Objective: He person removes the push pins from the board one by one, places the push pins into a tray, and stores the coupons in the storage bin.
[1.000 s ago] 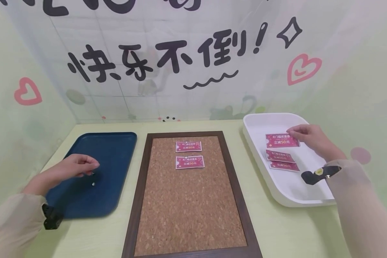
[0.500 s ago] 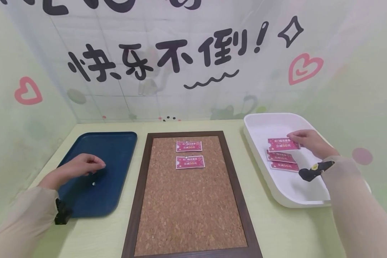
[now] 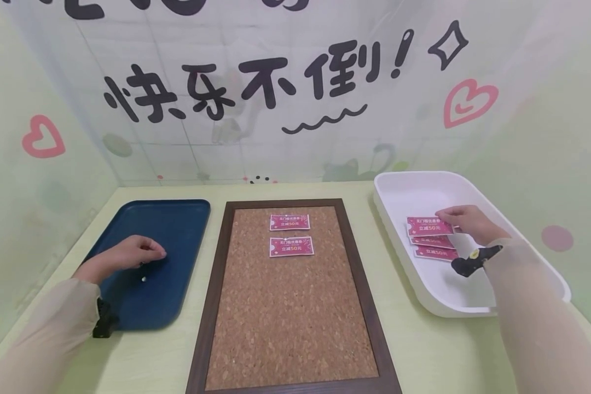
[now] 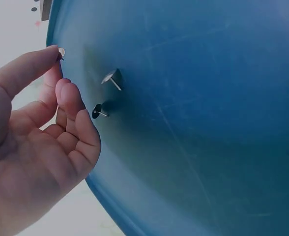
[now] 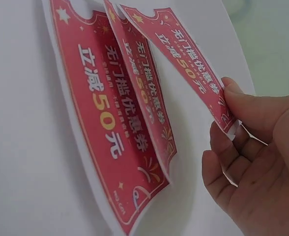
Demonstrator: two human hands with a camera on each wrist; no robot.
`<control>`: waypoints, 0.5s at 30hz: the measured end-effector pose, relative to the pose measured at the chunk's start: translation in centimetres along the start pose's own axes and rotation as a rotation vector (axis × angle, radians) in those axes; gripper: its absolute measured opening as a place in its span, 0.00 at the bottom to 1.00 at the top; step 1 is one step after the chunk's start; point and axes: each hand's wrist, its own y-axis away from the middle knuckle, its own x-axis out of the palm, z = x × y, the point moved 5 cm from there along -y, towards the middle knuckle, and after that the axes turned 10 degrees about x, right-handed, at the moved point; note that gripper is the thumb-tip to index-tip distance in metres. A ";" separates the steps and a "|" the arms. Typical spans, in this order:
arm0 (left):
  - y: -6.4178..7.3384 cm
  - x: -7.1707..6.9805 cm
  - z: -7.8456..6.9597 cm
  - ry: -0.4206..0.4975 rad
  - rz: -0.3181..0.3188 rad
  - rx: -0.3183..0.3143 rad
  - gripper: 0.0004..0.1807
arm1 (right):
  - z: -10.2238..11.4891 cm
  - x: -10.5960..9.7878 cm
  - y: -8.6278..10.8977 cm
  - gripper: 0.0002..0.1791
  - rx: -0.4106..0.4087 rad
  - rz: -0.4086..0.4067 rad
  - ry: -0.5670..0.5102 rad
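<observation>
- Left hand point(image 3: 130, 253): above the navy-blue tray point(image 3: 182, 230), thumb and fingertip together on a thumbtack point(image 4: 61, 52); the other fingers are curled in.
- Two more thumbtacks point(image 4: 114, 78) lie tipped over on the blue tray, near each other and just beside that hand in the left wrist view.
- Right hand point(image 3: 468, 221): clamped by thumb and fingers on one corner of a red coupon point(image 5: 184, 61) — its face shows 立减50元 — inside the white tray point(image 3: 423, 189).
- Two matching lower coupons point(image 5: 100, 123) are in the white tray, one partly over the other, and the held coupon overlaps them in the head view.
- Corkboard point(image 3: 290, 312): dark-framed, between the trays — two pinned coupons point(image 3: 291, 247) sit near its top, one above the other, apart, each with a shiny tack head at its upper edge.
</observation>
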 end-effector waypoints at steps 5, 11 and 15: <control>0.0 0.2 0.1 0.003 0.002 -0.006 0.18 | -0.4 0.2 -0.2 0.31 0.017 -0.016 0.003; -0.1 0.5 0.2 -0.009 0.000 0.011 0.16 | -1.1 0.6 -0.6 0.31 0.046 -0.033 0.027; -0.1 0.6 0.2 -0.036 -0.007 0.025 0.15 | -1.2 0.8 -0.9 0.31 0.041 -0.047 0.047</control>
